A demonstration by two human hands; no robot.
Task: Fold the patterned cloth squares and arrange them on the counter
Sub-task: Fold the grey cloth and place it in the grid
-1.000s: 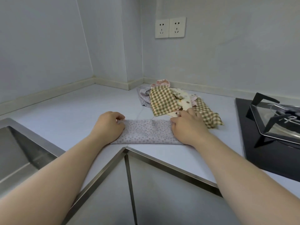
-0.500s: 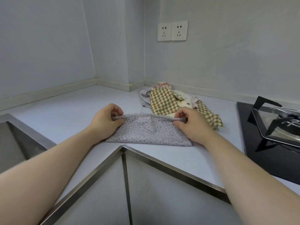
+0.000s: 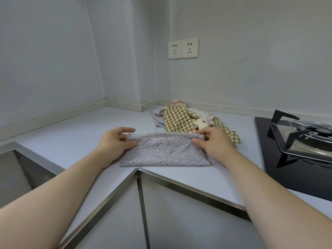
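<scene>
Across the kitchen corner runs a pale tabletop (image 3: pixel 62 133), edged at the near side with a steel trim (image 3: pixel 188 187) that comes to a point just below the work. Taking the grey dotted cloth (image 3: pixel 165 153) as the centre of the dial, a steel sink (image 3: pixel 21 169) is sunk into the surface at 8 o'clock, well apart from it. A black glass hob (image 3: pixel 296 177) with a dark pan support (image 3: pixel 280 123) lies at 3 o'clock. At 12 o'clock, close to the wall, sits a loose pile of patterned cloths (image 3: pixel 201 121) with a green checked cloth (image 3: pixel 177 121) on top. A second checked strip trails out toward 2 o'clock, passing just behind the right hand, which hides the pile's near edge. Higher on the wall at 12 o'clock are two white sockets (image 3: pixel 183 48). The dotted cloth lies folded into a wide band near the point of the trim, its near edge flat on the tabletop and its scalloped far edge raised a little. Both forearms reach in from the bottom corners. The left hand (image 3: pixel 115 142) pinches the far left corner of the cloth between thumb and fingers, the fingers stretched over the top. The right hand (image 3: pixel 213 142) pinches the far right corner the same way, with its thumb pressed on the near face.
</scene>
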